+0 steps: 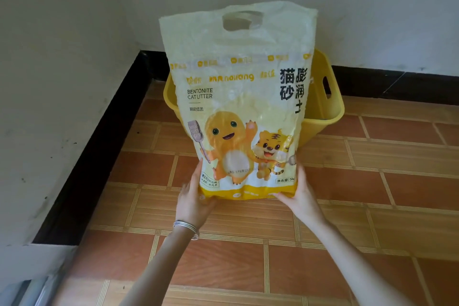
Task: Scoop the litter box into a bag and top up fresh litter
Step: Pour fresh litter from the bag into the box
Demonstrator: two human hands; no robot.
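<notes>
Litter bag (238, 97) is standing upright on the tiled floor (372, 196), a bentonite cat litter sack with cartoon animals printed on the front, and I am holding it by its bottom corners. My left hand (192, 200) is cupping the lower left corner, with what I take to be the thumb lying up along the bag's side; my right hand (301, 196) is pressing against the lower right corner, its fingers largely hidden behind the plastic, so I cannot tell how they are curled there. The top edge with its cut-out handle looks sealed. Just behind the bag, partly hidden by it, a yellow litter box (327, 97) is sitting in the corner against the white wall (74, 32) and black skirting (104, 136); I cannot see what is inside it.

I am judging this to be the top-up step, with the bag being brought to the box. Next I would need to open the top, then lift and tip the heavy sack over the rim, keeping a firm hold on the bottom so the pour stays controlled.
</notes>
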